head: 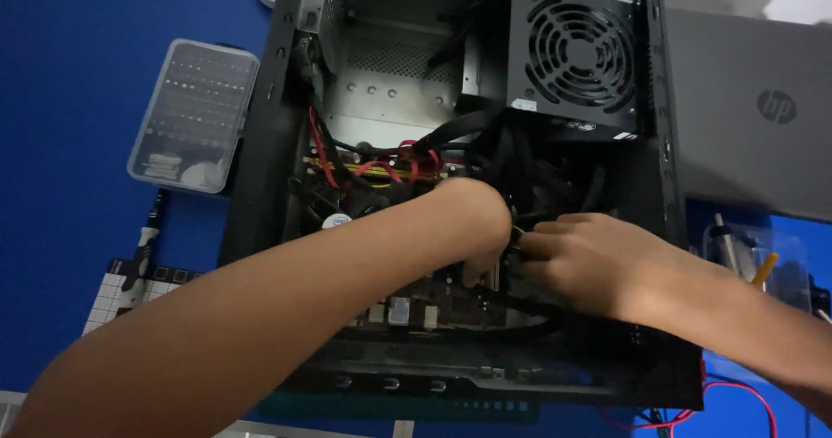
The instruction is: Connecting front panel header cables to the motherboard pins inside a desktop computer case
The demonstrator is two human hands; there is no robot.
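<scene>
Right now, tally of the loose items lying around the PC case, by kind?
Clear plastic bit case: 1
Screwdriver: 1
Closed grey laptop: 1
Total: 3
Both hands, left hand and right hand, are inside the open case.

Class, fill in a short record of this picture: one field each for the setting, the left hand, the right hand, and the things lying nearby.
Setting: open black metal computer case on a blue surface
Left hand: reaching among the black cables inside the case
Right hand: fingers closed by a small yellow-tipped connector; grip unclear
Inside: grey power supply with round fan grille
Nearby: clear plastic bit box, grey laptop
</scene>
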